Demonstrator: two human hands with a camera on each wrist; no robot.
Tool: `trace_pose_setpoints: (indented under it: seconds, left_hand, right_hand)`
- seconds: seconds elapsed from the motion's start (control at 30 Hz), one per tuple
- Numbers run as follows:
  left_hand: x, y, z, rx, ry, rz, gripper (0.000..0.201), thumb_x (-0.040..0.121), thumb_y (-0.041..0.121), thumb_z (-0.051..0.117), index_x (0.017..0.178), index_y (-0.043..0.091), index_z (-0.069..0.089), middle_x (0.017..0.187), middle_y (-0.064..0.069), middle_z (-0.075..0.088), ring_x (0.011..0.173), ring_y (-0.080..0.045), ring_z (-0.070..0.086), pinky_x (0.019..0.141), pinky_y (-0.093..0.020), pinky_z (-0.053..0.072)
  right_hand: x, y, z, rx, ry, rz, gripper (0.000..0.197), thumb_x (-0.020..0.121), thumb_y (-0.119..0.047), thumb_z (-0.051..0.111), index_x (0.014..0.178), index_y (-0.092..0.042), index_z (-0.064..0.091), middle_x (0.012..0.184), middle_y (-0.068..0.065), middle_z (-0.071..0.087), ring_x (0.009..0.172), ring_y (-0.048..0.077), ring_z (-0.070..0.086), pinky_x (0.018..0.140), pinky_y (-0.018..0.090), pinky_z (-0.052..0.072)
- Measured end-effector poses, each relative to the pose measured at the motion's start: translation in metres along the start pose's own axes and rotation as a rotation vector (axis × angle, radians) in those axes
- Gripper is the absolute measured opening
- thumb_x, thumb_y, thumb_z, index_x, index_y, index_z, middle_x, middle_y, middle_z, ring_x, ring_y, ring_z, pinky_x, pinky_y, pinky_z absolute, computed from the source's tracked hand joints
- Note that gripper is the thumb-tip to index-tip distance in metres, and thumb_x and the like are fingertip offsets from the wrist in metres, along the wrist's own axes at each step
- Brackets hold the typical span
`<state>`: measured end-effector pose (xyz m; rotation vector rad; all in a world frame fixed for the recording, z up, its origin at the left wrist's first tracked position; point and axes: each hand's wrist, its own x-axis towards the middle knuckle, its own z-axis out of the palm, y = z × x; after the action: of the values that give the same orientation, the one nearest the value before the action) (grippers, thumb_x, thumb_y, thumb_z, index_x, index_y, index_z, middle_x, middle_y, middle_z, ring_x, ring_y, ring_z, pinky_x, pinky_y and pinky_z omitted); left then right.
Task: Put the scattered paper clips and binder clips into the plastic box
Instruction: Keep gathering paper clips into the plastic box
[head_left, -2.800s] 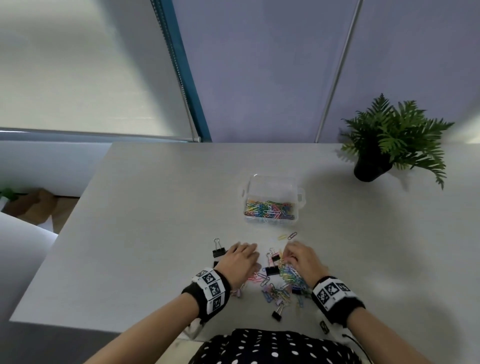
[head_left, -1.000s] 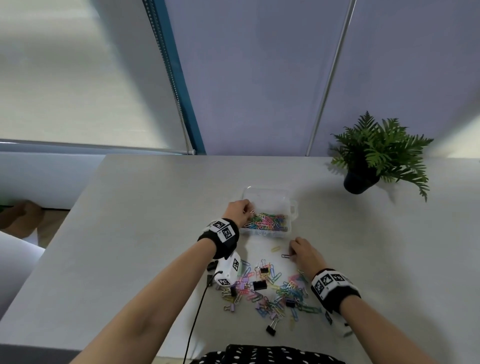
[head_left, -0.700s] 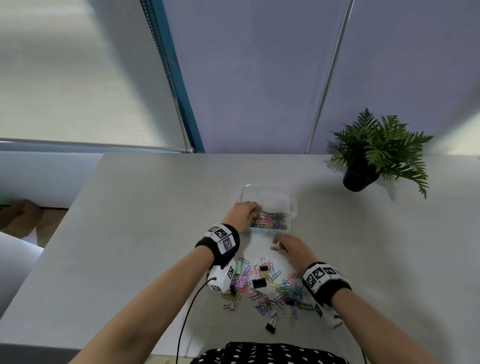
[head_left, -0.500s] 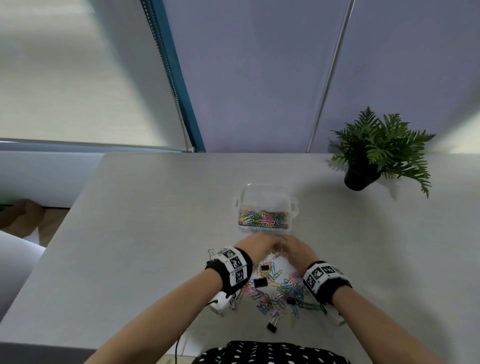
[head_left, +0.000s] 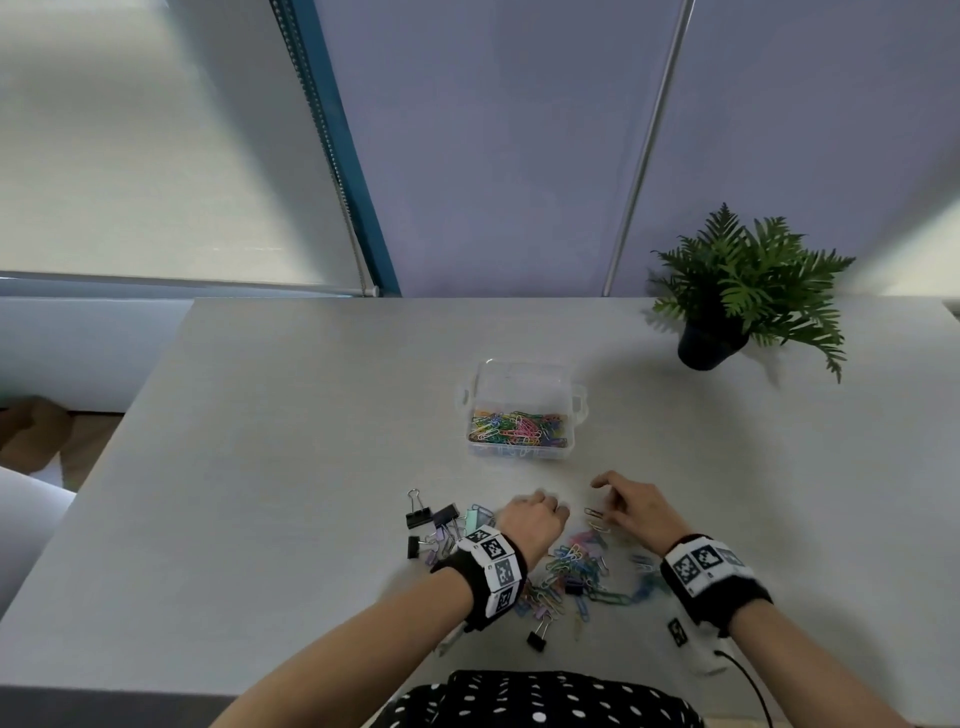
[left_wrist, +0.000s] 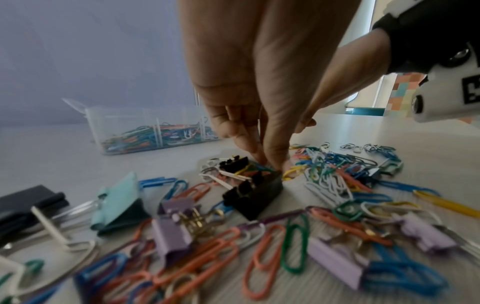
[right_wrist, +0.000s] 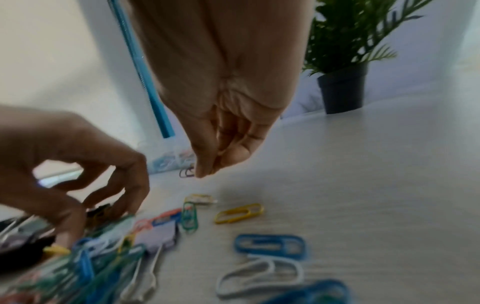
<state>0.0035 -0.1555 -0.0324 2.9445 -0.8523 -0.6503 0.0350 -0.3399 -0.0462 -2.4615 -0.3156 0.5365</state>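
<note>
The left hand (head_left: 532, 525) has come back from the box (head_left: 522, 410) at frame centre to the pile (head_left: 576, 571) at lower centre, so one load seems delivered and another pick is starting. Its fingertips (left_wrist: 272, 162) close together on paper clips beside a black binder clip (left_wrist: 253, 194). The right hand (head_left: 636, 512) hovers right of it, fingers bunched; whether it holds a clip cannot be told. Most clips are still on the table (head_left: 260, 467).

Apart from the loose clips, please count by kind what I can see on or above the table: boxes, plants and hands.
plastic box: 1
potted plant: 1
hands: 2, the left hand and the right hand
Total: 4
</note>
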Motion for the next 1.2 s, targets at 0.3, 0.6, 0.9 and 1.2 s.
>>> trace_pose_setpoints:
  seconds: [0.3, 0.6, 0.9, 1.2]
  left_hand:
    - [-0.001, 0.017, 0.008, 0.103, -0.014, -0.01, 0.037, 0.084, 0.002, 0.051, 0.12, -0.006, 0.042, 0.127, -0.025, 0.046, 0.122, -0.037, 0.039, 0.099, -0.044, 0.04]
    - [0.001, 0.001, 0.004, 0.099, -0.064, 0.025, 0.046, 0.08, 0.008, 0.06, 0.121, -0.002, 0.043, 0.126, -0.022, 0.047, 0.122, -0.034, 0.039, 0.098, -0.044, 0.044]
    - [-0.006, -0.012, -0.006, -0.273, 0.104, 0.022, 0.02, 0.082, 0.002, 0.052, 0.102, 0.004, 0.054, 0.109, -0.018, 0.057, 0.101, -0.032, 0.054, 0.081, -0.036, 0.045]
    - [-0.006, -0.079, -0.055, -1.099, 0.222, -0.275, 0.013, 0.088, -0.002, 0.053, 0.084, 0.01, 0.055, 0.07, 0.001, 0.06, 0.048, 0.006, 0.059, 0.051, -0.009, 0.05]
  right_hand:
    - [-0.032, 0.009, 0.014, 0.068, 0.061, 0.137, 0.029, 0.077, 0.001, 0.061, 0.099, -0.016, 0.054, 0.062, -0.009, 0.05, 0.059, 0.011, 0.05, 0.06, 0.017, 0.038]
    - [-0.008, -0.012, 0.037, -0.169, -0.001, 0.088, 0.017, 0.079, -0.008, 0.06, 0.094, -0.003, 0.055, 0.102, 0.013, 0.053, 0.098, 0.029, 0.049, 0.082, 0.034, 0.038]
    - [-0.009, -0.029, 0.024, 0.056, 0.06, 0.09, 0.036, 0.075, -0.007, 0.065, 0.061, -0.028, 0.039, 0.071, 0.003, 0.056, 0.072, 0.02, 0.053, 0.066, 0.024, 0.038]
    - [0.033, -0.061, -0.016, 0.439, 0.146, 0.084, 0.017, 0.076, -0.004, 0.07, 0.071, -0.012, 0.056, 0.067, 0.003, 0.061, 0.054, 0.013, 0.056, 0.048, 0.011, 0.047]
